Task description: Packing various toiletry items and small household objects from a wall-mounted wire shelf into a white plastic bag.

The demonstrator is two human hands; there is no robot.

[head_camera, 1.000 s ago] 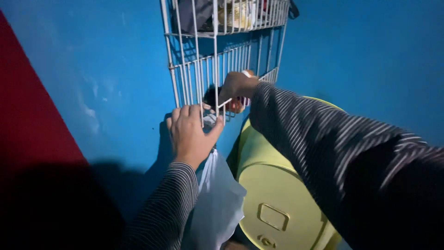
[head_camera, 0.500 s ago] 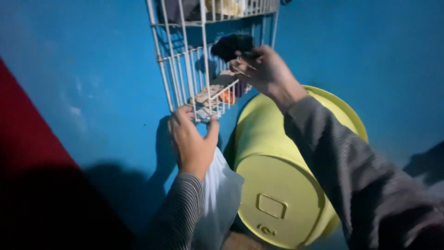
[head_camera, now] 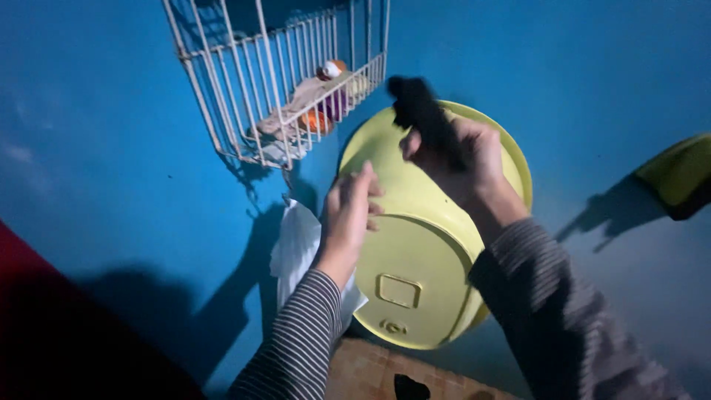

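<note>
My right hand (head_camera: 463,159) grips a small black object (head_camera: 426,118), blurred, holding it up in front of a yellow-green tub (head_camera: 422,244) that leans bottom-out against the blue wall. My left hand (head_camera: 348,215) hovers open beside it, fingers together and empty, in front of the tub's side. A white wire rack (head_camera: 259,81) hangs on the wall above and to the left, with a cloth and small orange, purple and white items on its lower shelf. Both arms wear dark striped sleeves.
A white plastic bag (head_camera: 300,248) hangs from the rack's lower corner beside the tub. A yellow and dark thing (head_camera: 678,174) juts from the wall at the right. Brown tiled floor (head_camera: 370,370) shows below, with a dark scrap (head_camera: 409,387) on it.
My right hand has drawn the black object out of the rack and down in front of the tub. My left hand has let go of the rack's edge. The view has shifted right and down.
</note>
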